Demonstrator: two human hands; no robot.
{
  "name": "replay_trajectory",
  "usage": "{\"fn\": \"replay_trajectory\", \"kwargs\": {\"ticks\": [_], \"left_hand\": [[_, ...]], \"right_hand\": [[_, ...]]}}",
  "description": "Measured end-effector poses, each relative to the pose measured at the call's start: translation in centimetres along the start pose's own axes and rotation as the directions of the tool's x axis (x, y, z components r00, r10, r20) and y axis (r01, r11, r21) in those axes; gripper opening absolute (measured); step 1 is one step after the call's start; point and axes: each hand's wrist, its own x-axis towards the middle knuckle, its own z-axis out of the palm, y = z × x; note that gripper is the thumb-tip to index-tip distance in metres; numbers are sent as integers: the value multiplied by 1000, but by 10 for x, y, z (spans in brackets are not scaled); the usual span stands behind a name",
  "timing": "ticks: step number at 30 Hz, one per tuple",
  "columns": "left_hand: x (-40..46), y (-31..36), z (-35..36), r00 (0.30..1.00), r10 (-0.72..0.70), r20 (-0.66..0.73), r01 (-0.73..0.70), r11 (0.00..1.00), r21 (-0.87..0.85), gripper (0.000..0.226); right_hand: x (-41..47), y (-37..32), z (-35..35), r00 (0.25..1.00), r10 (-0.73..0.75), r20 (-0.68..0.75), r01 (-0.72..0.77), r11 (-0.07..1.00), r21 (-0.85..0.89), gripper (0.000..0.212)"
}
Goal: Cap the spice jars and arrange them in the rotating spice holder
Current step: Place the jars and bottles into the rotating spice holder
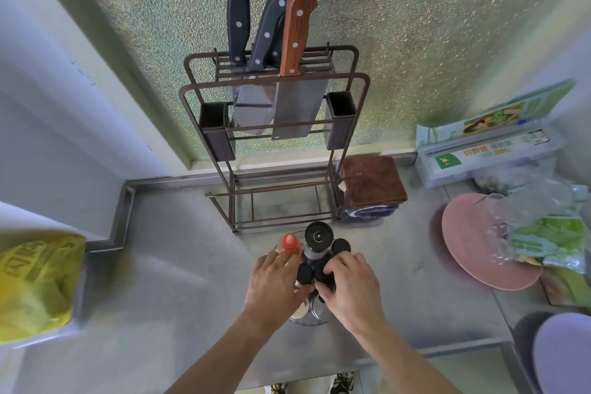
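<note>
Both hands — left hand [275, 281], right hand [351, 285] — apparently grip black-capped jars [305, 273] in the holder [308, 317].

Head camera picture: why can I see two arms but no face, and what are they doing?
The camera sits on the person's head and looks down, so only arms show. The left hand and right hand are both on a round spinning spice holder full of black-capped spice jars on a grey metal counter. A red-capped bottle stands beside it. Behind is a brown wire knife rack. A pink round plate lies to the right.
</note>
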Motion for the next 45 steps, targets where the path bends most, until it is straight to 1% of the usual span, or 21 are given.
{"fn": "replay_trajectory", "kwargs": {"ticks": [1,3,5,6,7,9,10,12,14,16,17,22,24,27,31,35,43,45], "left_hand": [[-3,-2,-2,1000,-8,-26,7,1000,-25,56],[-11,-8,-5,992,-43,-115,33,996,-88,42],[-20,-18,-5,976,-123,-181,95,983,-154,30],[-23,-23,-3,967,-180,-183,144,971,-191,29],[-26,-28,1,957,-244,-156,205,951,-229,31],[-30,-36,12,933,-359,-38,335,900,-280,38],[-30,-40,19,920,-392,23,382,880,-283,42],[-29,-44,34,900,-415,137,437,852,-289,49],[-27,-46,47,882,-413,229,470,814,-341,55],[-24,-46,59,866,-418,276,498,774,-391,56],[-23,-46,64,861,-422,284,507,760,-408,56],[-18,-38,81,849,-476,230,525,715,-462,55],[-18,-36,85,845,-499,195,526,705,-475,55],[-20,-33,89,818,-559,136,545,678,-492,49],[-23,-32,88,775,-618,132,577,608,-546,44],[-31,-30,83,758,-646,91,574,593,-565,47],[-69,-51,53,717,-694,71,598,559,-574,45],[-81,-69,42,704,-707,74,610,548,-572,47]], "right_hand": [[-2,3,-1,999,6,-38,-5,999,35,23],[-5,15,-4,988,57,-142,-40,992,121,15],[-9,32,-3,965,161,-206,-118,972,205,13],[-10,42,-1,952,225,-206,-173,955,242,16],[-12,52,3,941,285,-185,-232,936,264,19],[-13,68,13,931,357,-79,-327,909,260,26],[-12,75,19,932,362,-7,-349,903,250,31],[-8,82,29,939,321,127,-343,907,246,41],[0,85,35,930,279,238,-340,899,275,47],[10,84,38,915,257,310,-353,882,312,49],[14,83,40,914,247,323,-353,876,329,48],[20,85,44,937,214,275,-310,873,376,35],[20,87,45,943,190,274,-289,875,388,37],[21,87,45,950,164,266,-263,879,398,44],[26,86,43,958,119,260,-219,890,399,40],[24,80,38,970,100,222,-185,896,404,42],[11,32,30,963,47,265,-159,894,418,37],[10,11,36,965,16,261,-130,895,427,47]]}}
